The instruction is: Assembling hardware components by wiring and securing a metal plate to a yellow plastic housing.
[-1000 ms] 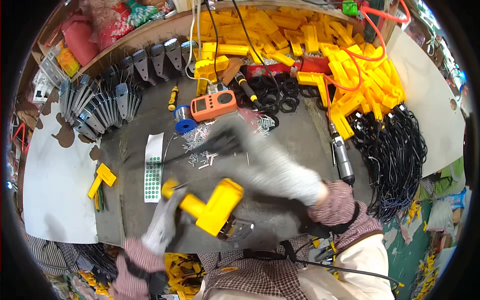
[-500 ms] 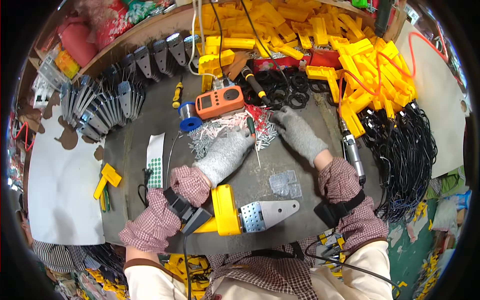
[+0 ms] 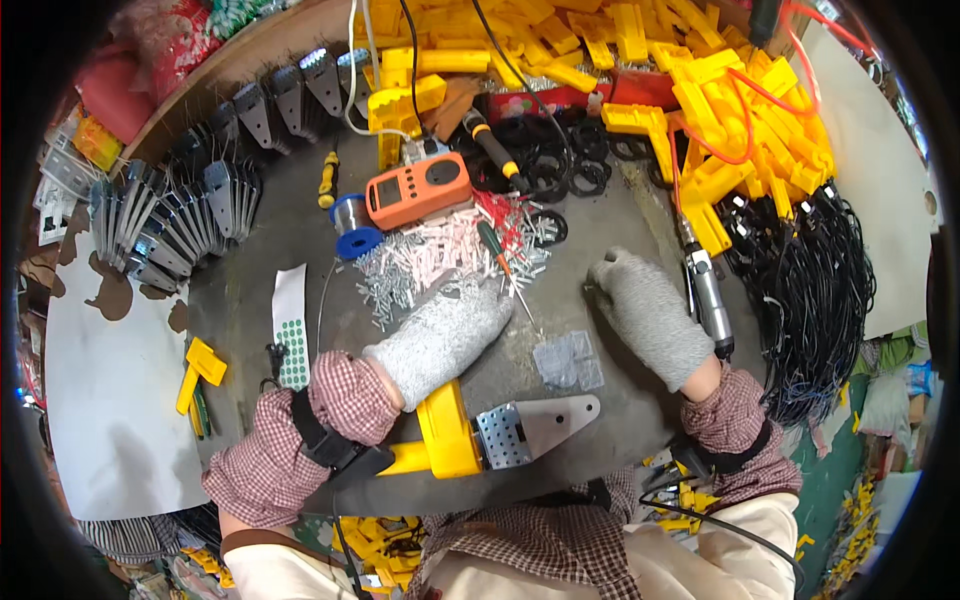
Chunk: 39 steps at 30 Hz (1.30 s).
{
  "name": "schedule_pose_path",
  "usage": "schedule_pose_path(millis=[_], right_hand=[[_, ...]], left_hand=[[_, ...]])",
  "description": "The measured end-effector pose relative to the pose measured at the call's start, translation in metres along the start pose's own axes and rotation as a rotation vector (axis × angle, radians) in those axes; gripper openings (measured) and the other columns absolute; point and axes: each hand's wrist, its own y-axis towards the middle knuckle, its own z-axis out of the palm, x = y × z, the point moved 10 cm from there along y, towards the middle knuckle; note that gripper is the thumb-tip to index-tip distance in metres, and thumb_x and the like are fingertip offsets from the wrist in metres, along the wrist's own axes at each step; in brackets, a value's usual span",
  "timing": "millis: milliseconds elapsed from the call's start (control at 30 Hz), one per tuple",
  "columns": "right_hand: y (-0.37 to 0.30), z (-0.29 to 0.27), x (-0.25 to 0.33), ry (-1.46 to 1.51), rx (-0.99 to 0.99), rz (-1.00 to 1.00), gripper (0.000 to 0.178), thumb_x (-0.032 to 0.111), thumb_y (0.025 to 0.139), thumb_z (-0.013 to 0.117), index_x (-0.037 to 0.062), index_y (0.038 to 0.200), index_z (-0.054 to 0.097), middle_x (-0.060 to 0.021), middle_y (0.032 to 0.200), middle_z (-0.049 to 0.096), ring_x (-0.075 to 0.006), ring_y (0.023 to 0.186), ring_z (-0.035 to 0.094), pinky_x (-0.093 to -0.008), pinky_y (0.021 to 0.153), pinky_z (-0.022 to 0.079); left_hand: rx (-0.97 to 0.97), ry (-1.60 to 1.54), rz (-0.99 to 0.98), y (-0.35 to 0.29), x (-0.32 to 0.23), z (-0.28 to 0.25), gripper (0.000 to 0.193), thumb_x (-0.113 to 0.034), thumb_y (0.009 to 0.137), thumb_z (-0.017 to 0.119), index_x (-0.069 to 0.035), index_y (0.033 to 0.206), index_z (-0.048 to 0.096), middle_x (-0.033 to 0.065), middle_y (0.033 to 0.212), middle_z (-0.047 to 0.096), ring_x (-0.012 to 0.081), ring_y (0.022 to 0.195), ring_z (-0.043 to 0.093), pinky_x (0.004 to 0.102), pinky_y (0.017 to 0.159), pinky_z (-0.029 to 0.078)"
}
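Note:
My left hand (image 3: 440,335), in a grey knit glove, rests at the near edge of a pile of screws and small pale pieces (image 3: 425,252). Its fingers are curled; what they hold, if anything, is hidden. Just past the fingertips lies a thin screwdriver (image 3: 493,248) with a green and orange handle, slanting toward me. My right hand (image 3: 652,318), also gloved, is over the table right of the screwdriver, fingers bent together, their contents hidden. Below the hands lies a yellow plastic housing (image 3: 446,432) joined to a perforated, tapering grey metal plate (image 3: 540,428). Clear plastic bags (image 3: 567,361) lie between the hands.
An orange meter (image 3: 418,190), a solder spool (image 3: 354,228) and black rings (image 3: 545,180) lie beyond the pile. Yellow housings (image 3: 740,120) heap at the back right, above black cables (image 3: 805,300). A power screwdriver (image 3: 708,300) lies at right; metal plates (image 3: 165,215) line the left.
My right hand has drawn back from the black rings, toward me and rightward. My left hand has shifted slightly nearer. The screwdriver's tip has swung right. The whole view has shifted a little.

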Motion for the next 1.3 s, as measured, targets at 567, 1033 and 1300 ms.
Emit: schedule_pose_path(millis=[567,1033,1300], right_hand=[[-0.103,0.025,0.095,0.922,0.130,-0.372,0.018,0.007,0.083,0.071,0.0064,0.100,0.066,-0.0109,0.098,0.067,-0.0330,0.091,0.066,-0.0410,0.080,0.053],[-0.107,0.040,0.105,0.914,0.004,-0.458,0.020,0.013,0.092,0.068,0.0061,0.110,0.068,-0.0120,0.102,0.064,-0.0330,0.097,0.063,-0.0435,0.087,0.051],[-0.102,0.048,0.112,0.811,0.098,-0.398,0.019,0.013,0.089,0.067,0.0048,0.106,0.066,-0.0138,0.106,0.062,-0.0311,0.105,0.060,-0.0414,0.088,0.051]], left_hand=[[0.240,-1.104,-0.034,-0.054,-0.036,-0.002,0.022,-0.017,0.094,0.067,-0.002,0.109,0.071,0.0147,0.105,0.072,0.0306,0.100,0.066,0.0414,0.094,0.050],[0.427,-0.908,0.237,-0.053,-0.051,0.004,0.021,-0.021,0.094,0.061,-0.006,0.106,0.069,0.0165,0.100,0.066,0.0359,0.100,0.062,0.0463,0.091,0.048],[0.086,-0.484,0.096,-0.090,-0.060,-0.012,0.063,-0.056,0.075,0.079,-0.007,0.112,0.064,0.0127,0.121,0.058,0.0328,0.126,0.050,0.0566,0.116,0.027]])
